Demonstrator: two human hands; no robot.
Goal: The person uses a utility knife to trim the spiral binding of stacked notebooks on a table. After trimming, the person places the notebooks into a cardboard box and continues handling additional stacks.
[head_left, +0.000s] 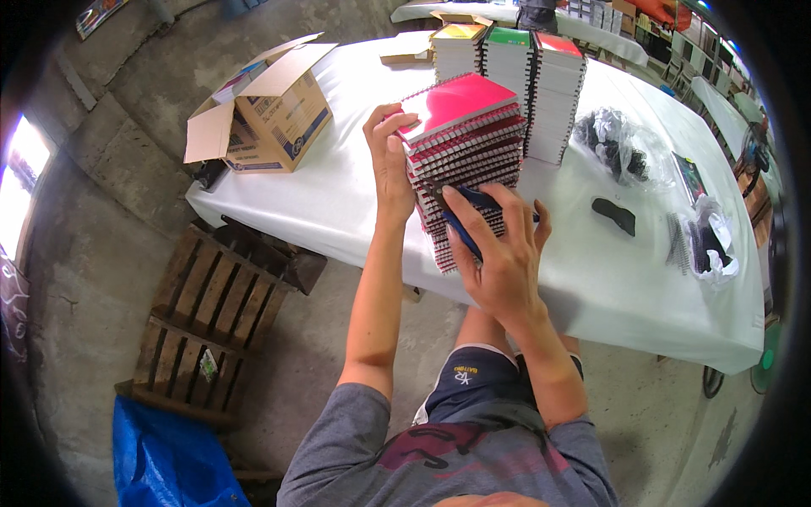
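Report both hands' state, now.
Left hand: holding the red notebook stack at its left side.
Right hand: closed, holding a blue-handled tool.

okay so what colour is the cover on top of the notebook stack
The top cover is bright pinkish red, seen in the head view.

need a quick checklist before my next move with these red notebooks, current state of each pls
1. Left hand touching the notebook stack: ok, at its left side, fingers on the top cover.
2. Pliers in the right hand: ok.
3. Pliers' tip on a binding coil: cannot tell, too small and partly covered.
4. Stack's base fully supported by the table: cannot tell.
5. Table tidy: not ok, plastic bag and loose black piece lie right.
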